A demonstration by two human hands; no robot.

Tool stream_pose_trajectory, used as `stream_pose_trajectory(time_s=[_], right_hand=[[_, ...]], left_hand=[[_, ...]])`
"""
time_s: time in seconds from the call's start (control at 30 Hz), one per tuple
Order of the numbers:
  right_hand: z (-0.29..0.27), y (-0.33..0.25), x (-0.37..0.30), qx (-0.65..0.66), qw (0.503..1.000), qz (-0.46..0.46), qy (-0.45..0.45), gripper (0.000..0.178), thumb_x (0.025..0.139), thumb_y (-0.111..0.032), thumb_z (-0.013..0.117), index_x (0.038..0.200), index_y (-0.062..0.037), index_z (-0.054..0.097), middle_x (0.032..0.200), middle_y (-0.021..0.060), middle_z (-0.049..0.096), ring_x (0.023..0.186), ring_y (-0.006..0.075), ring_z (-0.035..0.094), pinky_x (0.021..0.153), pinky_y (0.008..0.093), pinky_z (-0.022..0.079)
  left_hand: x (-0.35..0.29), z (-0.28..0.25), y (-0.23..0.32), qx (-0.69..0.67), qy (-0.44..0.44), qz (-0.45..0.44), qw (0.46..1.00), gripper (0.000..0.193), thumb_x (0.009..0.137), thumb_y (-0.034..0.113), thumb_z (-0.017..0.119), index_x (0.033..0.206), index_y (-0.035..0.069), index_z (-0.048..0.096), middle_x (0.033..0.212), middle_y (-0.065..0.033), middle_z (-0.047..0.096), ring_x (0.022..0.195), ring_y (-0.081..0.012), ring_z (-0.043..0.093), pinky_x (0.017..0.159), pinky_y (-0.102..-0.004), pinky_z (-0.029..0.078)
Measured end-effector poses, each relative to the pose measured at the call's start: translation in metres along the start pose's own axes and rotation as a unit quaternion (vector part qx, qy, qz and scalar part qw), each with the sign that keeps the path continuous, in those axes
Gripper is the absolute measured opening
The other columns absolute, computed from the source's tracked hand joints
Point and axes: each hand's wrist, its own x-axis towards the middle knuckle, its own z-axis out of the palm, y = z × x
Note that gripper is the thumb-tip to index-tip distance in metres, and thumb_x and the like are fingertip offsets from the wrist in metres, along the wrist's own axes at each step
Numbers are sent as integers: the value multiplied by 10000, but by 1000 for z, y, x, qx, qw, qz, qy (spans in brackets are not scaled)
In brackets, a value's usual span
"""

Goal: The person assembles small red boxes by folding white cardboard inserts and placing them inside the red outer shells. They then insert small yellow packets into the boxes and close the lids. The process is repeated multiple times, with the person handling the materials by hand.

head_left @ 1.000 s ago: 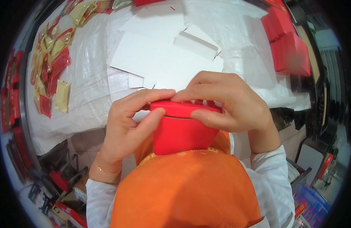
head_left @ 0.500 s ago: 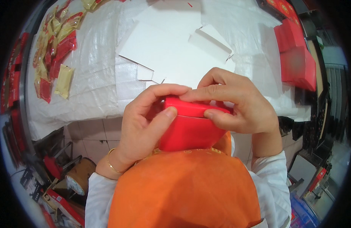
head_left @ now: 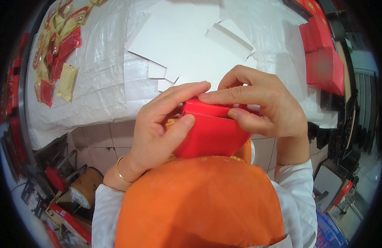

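Note:
A red cardboard box (head_left: pixel 213 134) is held up against the front of my orange apron. Along its upper edge runs a folded flap, with a thin slit showing between flap and front panel. My left hand (head_left: pixel 160 122) grips the box's left side, thumb on the front panel and fingers over the top. On the right, my right hand (head_left: pixel 263 105) pinches the flap, its thumb at the slit and its index finger lying along the top. The box's back is hidden by my fingers.
White flat cardboard sheets (head_left: pixel 178 41) with cut tabs lie on the white-covered table (head_left: pixel 104 91). At the left are several wrapped gold and red packets (head_left: pixel 67 82). Red boxes (head_left: pixel 325 68) stand at the right edge. A stool (head_left: pixel 85 188) is on the tiled floor, lower left.
The box has risen slightly and its front panel looks flatter. My right hand has moved up a little along with it. Both hands keep hold of the box.

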Motion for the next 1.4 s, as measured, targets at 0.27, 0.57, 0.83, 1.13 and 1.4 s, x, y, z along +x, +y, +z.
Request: stream_pose_trajectory(time_s=[0.27, 0.57, 0.83, 1.13, 1.4], right_hand=[[-3, 0, 3, -10, 1000, -4, -15, 396, 794, -65, 651, 1169, -152, 744, 912, 103, 656, 725, 226, 658, 636, 310, 541], [-3, 5, 8, -50, 998, -31, -34, 475, 777, -54, 620, 1225, -182, 712, 803, 102, 575, 673, 274, 585, 615, 356, 488], [-8, 6, 11, -33, 996, -38, -73, 523, 782, -44, 560, 1256, -225, 685, 826, 123, 579, 712, 315, 604, 647, 398, 504], [-13, 12, 9, -15, 995, -51, -90, 489, 777, -79, 540, 1228, -183, 694, 838, 145, 594, 771, 339, 613, 705, 420, 504], [8, 11, 3, -17, 998, -55, -26, 403, 848, -112, 568, 1219, -186, 706, 842, 139, 600, 812, 335, 626, 741, 408, 518]], left_hand=[[3, 1, -3, 121, -41, 80, 989, 519, 912, 14, 500, 1427, -50, 494, 1345, -215, 587, 1219, -291, 600, 1004, -354, 480], [-2, 12, 3, 131, -29, 34, 990, 678, 926, -8, 471, 1567, 1, 247, 1455, -230, 487, 1303, -300, 541, 1053, -382, 462], [-5, 5, -5, 76, -48, 19, 996, 646, 956, 18, 413, 1567, -27, 208, 1499, -230, 436, 1327, -284, 507, 1062, -398, 447], [-3, 6, -2, 138, -46, 9, 989, 578, 971, 48, 411, 1528, -59, 300, 1497, -215, 438, 1314, -268, 511, 1067, -370, 436], [-3, 8, -7, 71, -45, 13, 996, 566, 978, 56, 398, 1527, -49, 308, 1418, -225, 490, 1313, -275, 491, 1129, -400, 365]])
